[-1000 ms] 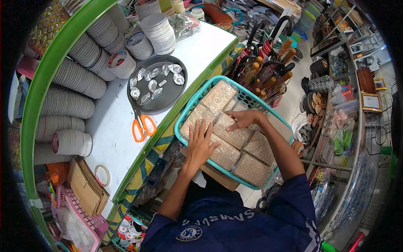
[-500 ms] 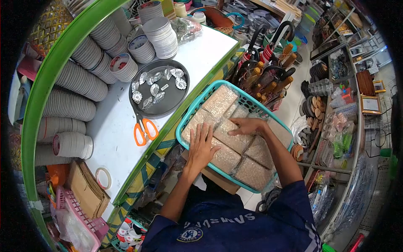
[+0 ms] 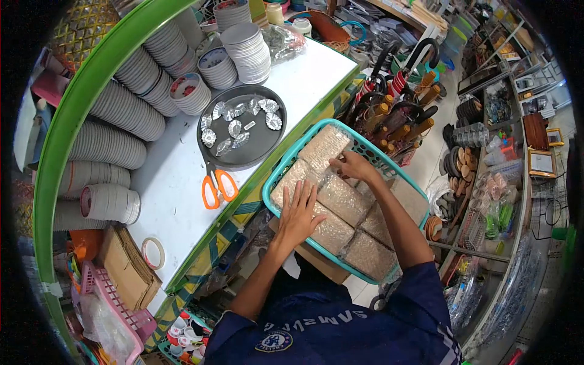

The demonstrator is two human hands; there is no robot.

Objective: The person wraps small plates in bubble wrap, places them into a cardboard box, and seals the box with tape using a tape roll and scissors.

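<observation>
A turquoise plastic basket (image 3: 286, 157) holds several brownish block-shaped packets in clear bubble wrap, laid side by side. My left hand (image 3: 297, 213) rests flat on the packets near the basket's left side, fingers spread. Toward the far side, my right hand (image 3: 359, 167) has its fingers bent and pinched at the edge of a bubble-wrapped packet (image 3: 344, 198) in the middle. Its fingertips are partly hidden in the gap between packets. My right forearm covers part of the packets on the right.
Left of the basket, a white-topped counter (image 3: 176, 182) carries a dark round pan (image 3: 258, 143) with foil cups, orange-handled scissors (image 3: 219, 188), a tape roll (image 3: 152, 253) and stacked bowls (image 3: 112, 204). Umbrellas (image 3: 395, 115) stand beyond the basket; shelves (image 3: 486, 243) line the right.
My right hand has moved farther from me, from the middle packet's top to its far edge, and its fingers have drawn together. My left hand stays on the packets. The view has shifted slightly.
</observation>
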